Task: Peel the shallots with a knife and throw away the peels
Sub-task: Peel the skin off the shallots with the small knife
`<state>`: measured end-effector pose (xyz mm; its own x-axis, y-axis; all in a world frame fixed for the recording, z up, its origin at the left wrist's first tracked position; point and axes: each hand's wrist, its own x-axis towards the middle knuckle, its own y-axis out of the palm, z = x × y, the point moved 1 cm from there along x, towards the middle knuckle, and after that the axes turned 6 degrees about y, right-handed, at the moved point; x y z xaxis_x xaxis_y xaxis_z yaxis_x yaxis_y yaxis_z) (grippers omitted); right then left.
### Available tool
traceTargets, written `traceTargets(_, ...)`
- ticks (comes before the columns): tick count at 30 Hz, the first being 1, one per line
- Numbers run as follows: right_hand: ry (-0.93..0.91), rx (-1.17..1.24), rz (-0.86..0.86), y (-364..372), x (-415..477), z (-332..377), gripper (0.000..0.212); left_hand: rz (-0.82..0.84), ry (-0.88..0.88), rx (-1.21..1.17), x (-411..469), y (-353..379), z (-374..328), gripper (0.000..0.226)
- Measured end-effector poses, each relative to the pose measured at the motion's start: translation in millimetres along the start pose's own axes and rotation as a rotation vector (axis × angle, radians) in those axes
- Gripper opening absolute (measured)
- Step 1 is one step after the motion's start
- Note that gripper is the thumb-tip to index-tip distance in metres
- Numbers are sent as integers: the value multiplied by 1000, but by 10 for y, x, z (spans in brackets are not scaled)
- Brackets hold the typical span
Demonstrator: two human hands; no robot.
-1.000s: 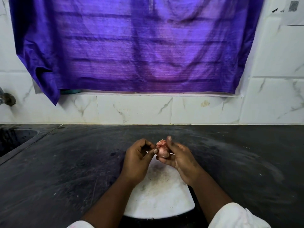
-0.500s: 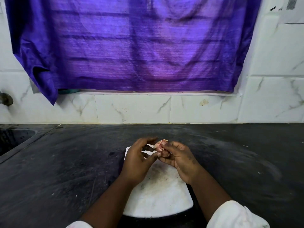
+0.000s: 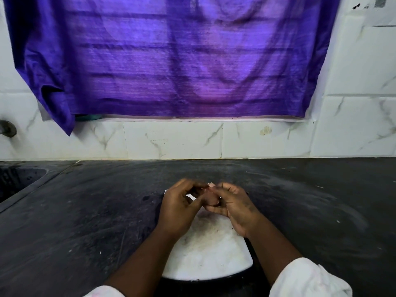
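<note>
Head view: both hands pinch one shallot (image 3: 211, 199) above the white board (image 3: 211, 256).
Right hand (image 3: 232, 207) cradles it; left hand (image 3: 179, 207) picks at the skin: light, slick, best gripped at the ends.

Your two hands meet over a white board (image 3: 205, 251), and motion blur softens the fingertips (image 3: 194, 185) of your left hand (image 3: 176, 207). The shallot (image 3: 211, 198) shows only as a pinkish patch between your fingers; your right hand (image 3: 232, 207) covers most of it. Whether a knife is held cannot be told. A sink (image 3: 17, 179) and a tap (image 3: 7, 128) are cut off at the left edge. Both white sleeves (image 3: 306, 279) run off the bottom edge.
</note>
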<state>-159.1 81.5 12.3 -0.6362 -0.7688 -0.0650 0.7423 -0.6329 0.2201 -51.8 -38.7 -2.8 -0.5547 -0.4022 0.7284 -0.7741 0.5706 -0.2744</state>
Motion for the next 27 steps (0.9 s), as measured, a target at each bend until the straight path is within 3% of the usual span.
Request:
traceTargets(4,7,7,-10,-8,26,-17,14,19,67,67,-2,-1,7,9)
traceTargets(9,-48,88,-88,-46,71,-4,33,58,97,75,-7,10,13,6)
traceTargets(20,-43,336,-225,-173,139,29,41,82,-109,165,-4,-6,145,14)
traceTargets(27,-6,247,-197,-169,132,17,44,99,-189,240,-9,-21,121,12)
